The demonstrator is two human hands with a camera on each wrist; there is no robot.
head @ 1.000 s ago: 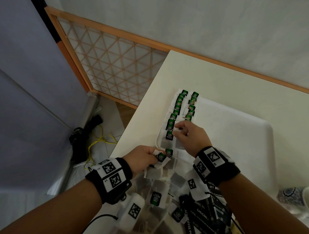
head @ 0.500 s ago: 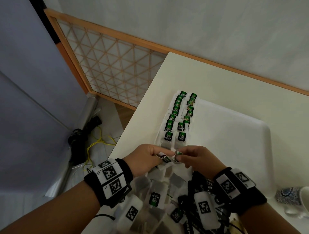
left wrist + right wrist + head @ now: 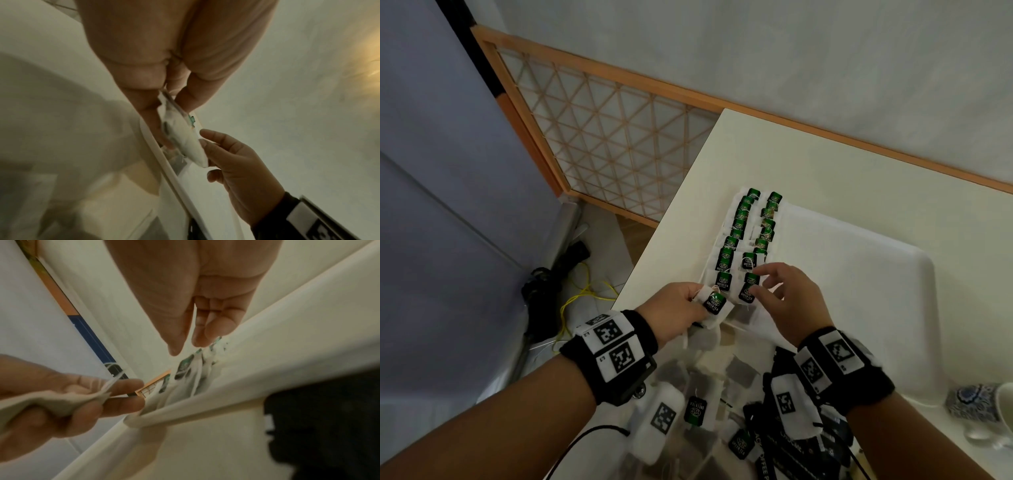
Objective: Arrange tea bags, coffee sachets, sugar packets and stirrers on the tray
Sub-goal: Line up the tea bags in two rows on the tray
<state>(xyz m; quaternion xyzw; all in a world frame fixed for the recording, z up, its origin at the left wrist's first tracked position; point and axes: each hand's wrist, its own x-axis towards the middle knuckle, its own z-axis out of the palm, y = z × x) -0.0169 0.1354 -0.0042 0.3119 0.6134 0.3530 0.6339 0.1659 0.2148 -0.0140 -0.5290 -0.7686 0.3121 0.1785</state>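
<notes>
A white tray (image 3: 859, 291) lies on the cream table, with two rows of green-tagged tea bags (image 3: 739, 236) along its left side. My left hand (image 3: 700, 303) pinches a small bunch of tea bags (image 3: 714, 303) at the tray's near left corner; the left wrist view shows the bunch of tea bags (image 3: 183, 138) between thumb and fingers over the tray rim (image 3: 164, 162). My right hand (image 3: 758, 281) hovers over the nearest tea bag (image 3: 748, 291) of the right row. In the right wrist view the right hand (image 3: 187, 347) has straight fingers and holds nothing.
Loose tea bags (image 3: 697, 411) and black coffee sachets (image 3: 791, 445) are piled near the table's front. A blue patterned cup (image 3: 976, 404) stands at the right. The table's left edge drops to a floor with cables (image 3: 575, 301) and a lattice screen (image 3: 602, 137).
My right hand came back from the right row to meet the left hand, then moved forward again to that row's near end. The left hand stayed at the tray corner.
</notes>
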